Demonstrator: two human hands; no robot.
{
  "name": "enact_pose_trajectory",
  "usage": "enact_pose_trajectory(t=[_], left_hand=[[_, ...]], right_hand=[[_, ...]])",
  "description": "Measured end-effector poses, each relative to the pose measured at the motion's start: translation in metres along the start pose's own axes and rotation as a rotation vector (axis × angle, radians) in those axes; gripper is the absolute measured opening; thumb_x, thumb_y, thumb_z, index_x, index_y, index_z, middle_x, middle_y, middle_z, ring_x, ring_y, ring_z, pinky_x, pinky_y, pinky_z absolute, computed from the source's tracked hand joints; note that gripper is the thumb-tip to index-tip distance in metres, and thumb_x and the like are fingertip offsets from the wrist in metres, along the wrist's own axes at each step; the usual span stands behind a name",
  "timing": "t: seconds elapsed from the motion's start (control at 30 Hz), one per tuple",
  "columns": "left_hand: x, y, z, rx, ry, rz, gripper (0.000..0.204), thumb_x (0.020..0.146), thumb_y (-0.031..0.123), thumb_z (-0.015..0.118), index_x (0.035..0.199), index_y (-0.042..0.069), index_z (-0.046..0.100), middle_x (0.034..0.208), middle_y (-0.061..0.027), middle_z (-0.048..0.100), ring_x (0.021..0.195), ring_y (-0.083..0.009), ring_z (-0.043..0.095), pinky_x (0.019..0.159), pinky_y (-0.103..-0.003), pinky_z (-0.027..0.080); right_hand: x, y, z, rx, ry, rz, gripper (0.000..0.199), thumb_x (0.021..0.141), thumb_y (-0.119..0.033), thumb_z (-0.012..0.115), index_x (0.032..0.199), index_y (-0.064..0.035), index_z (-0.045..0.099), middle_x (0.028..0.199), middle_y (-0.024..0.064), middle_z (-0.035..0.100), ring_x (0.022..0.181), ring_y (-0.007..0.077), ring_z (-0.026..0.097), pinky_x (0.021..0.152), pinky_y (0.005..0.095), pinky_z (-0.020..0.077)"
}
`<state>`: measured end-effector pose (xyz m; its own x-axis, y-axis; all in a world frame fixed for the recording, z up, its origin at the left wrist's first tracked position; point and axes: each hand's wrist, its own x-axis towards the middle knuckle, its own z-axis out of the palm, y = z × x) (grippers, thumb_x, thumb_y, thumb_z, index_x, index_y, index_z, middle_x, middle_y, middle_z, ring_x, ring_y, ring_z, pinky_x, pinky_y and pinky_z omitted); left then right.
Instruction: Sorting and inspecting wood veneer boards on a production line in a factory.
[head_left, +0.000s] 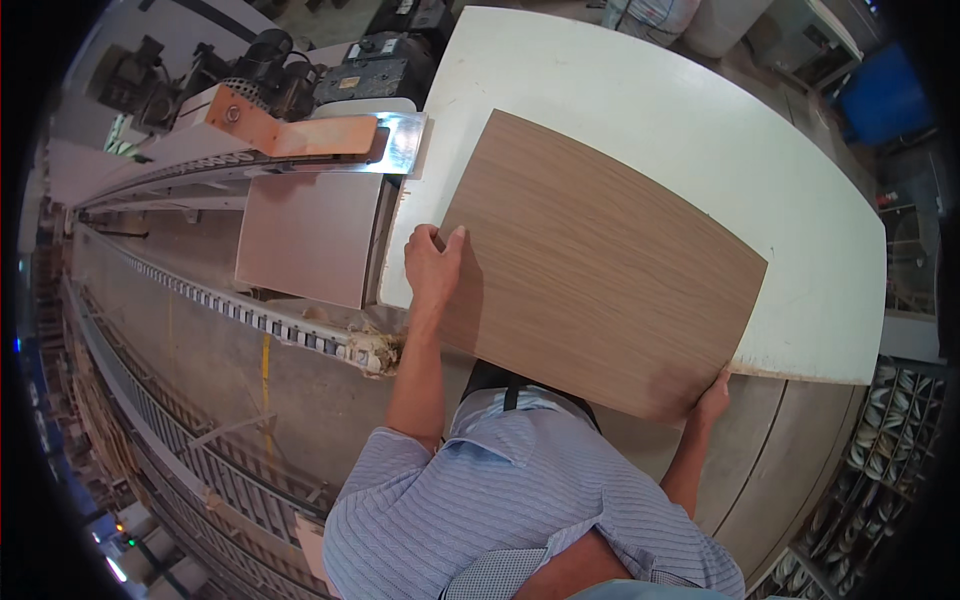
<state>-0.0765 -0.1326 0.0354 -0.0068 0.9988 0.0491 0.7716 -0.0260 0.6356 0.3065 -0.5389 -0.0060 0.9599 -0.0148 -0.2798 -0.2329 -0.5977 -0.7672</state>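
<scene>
A brown wood-grain panel lies over the near part of a white tabletop, and its near edge reaches out past the table toward my body. My left hand is closed on the panel's left edge, with the thumb on the upper face. At the near right corner, my right hand grips the panel from the side; some of its fingers are hidden beneath it.
Left of the table stands a long machine with an orange guard, a flat metal plate and a toothed conveyor rail. A wire rack stands at the right, a blue bin at the far right.
</scene>
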Motion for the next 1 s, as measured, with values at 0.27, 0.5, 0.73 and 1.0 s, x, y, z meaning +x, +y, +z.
enact_pose_trajectory(t=[0.27, 0.5, 0.73, 1.0], left_hand=[[-0.048, 0.034, -0.034, -0.261, 0.085, -0.219, 0.051, 0.084, 0.050, 0.068, 0.078, -0.001, 0.067, 0.069, -0.0096, 0.062, 0.066, -0.0177, 0.054, 0.066, -0.032, 0.044], [-0.161, 0.060, -0.079, -0.715, 0.342, -0.180, 0.036, 0.090, 0.034, 0.068, 0.075, 0.001, 0.063, 0.069, 0.0055, 0.052, 0.067, -0.0053, 0.042, 0.060, -0.024, 0.034], [-0.243, 0.000, -0.124, -0.891, 0.599, 0.038, 0.030, 0.096, 0.028, 0.060, 0.076, 0.004, 0.061, 0.073, 0.0080, 0.048, 0.070, -0.0040, 0.039, 0.062, -0.023, 0.031], [-0.312, -0.098, -0.176, -1.115, 0.995, -0.036, 0.039, 0.101, 0.040, 0.045, 0.093, 0.004, 0.059, 0.080, 0.0018, 0.057, 0.075, -0.0085, 0.050, 0.067, -0.027, 0.041]], right_hand=[[0.017, 0.021, -0.007, 0.366, -0.095, -0.034, 0.067, 0.098, -0.050, 0.049, 0.129, 0.0094, 0.054, 0.124, 0.0134, 0.061, 0.109, 0.0218, 0.057, 0.097, 0.0344, 0.0430], [0.036, 0.040, -0.028, 0.596, -0.196, 0.016, 0.077, 0.098, -0.058, 0.041, 0.141, 0.0065, 0.041, 0.143, 0.0130, 0.045, 0.128, 0.0254, 0.045, 0.108, 0.0365, 0.0332], [-0.007, 0.008, -0.039, 0.872, -0.384, -0.101, 0.076, 0.100, -0.060, 0.027, 0.153, -0.0064, 0.017, 0.156, 0.0093, 0.026, 0.140, 0.0261, 0.029, 0.115, 0.0421, 0.0253], [-0.042, 0.016, 0.013, 0.900, -0.587, -0.120, 0.050, 0.100, -0.055, 0.031, 0.102, -0.0089, 0.049, 0.103, 0.0094, 0.052, 0.097, 0.0256, 0.051, 0.089, 0.0405, 0.0417]])
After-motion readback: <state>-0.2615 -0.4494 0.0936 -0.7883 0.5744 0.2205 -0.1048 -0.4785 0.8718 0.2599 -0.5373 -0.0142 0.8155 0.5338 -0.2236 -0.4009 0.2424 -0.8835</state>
